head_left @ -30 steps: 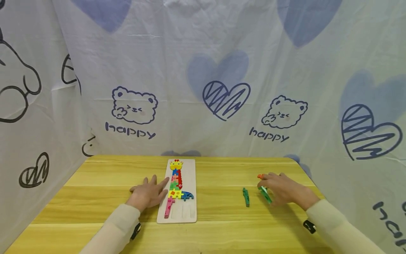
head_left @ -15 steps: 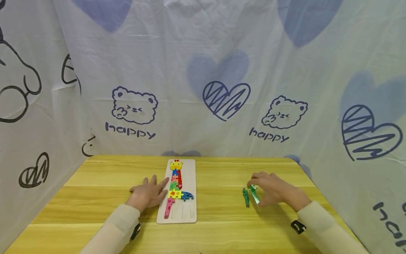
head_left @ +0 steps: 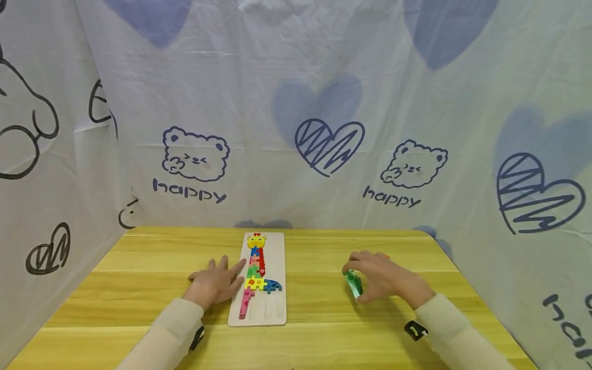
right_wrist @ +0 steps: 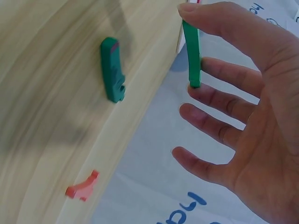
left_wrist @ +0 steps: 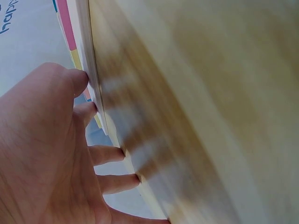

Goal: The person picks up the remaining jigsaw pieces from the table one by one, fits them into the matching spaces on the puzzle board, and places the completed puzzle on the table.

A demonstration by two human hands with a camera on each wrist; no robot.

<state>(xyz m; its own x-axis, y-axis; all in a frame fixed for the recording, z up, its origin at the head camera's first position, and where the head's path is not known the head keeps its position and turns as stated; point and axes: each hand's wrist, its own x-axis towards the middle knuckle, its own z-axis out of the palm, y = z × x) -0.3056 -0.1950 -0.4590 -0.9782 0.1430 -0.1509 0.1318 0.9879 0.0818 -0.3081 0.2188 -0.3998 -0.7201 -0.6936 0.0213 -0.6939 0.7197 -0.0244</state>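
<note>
A white puzzle board [head_left: 275, 257] with a colourful giraffe puzzle [head_left: 255, 270] lies left of the table's middle. Bare slots show beside the pink leg piece [head_left: 246, 303]. My left hand [head_left: 215, 282] has its fingers spread, thumb and index at the board's left edge, the other fingertips on the table. Off to the board's right, my right hand [head_left: 388, 277] pinches a green puzzle piece [right_wrist: 192, 56] between thumb and fingers, above the table. In the right wrist view a darker green puzzle piece [right_wrist: 112, 70] lies on the wood, with a red-orange puzzle piece [right_wrist: 83, 186] farther off.
The wooden table [head_left: 314, 344] reaches back to a white curtain [head_left: 259, 103] printed with hearts and bears. Curtain also hangs along the left and right sides. A black wrist device [head_left: 416, 330] sits at the right sleeve.
My right hand has moved left with the green puzzle piece, over the spot of the darker green piece. The red-orange piece stayed behind. The left hand has kept its place.
</note>
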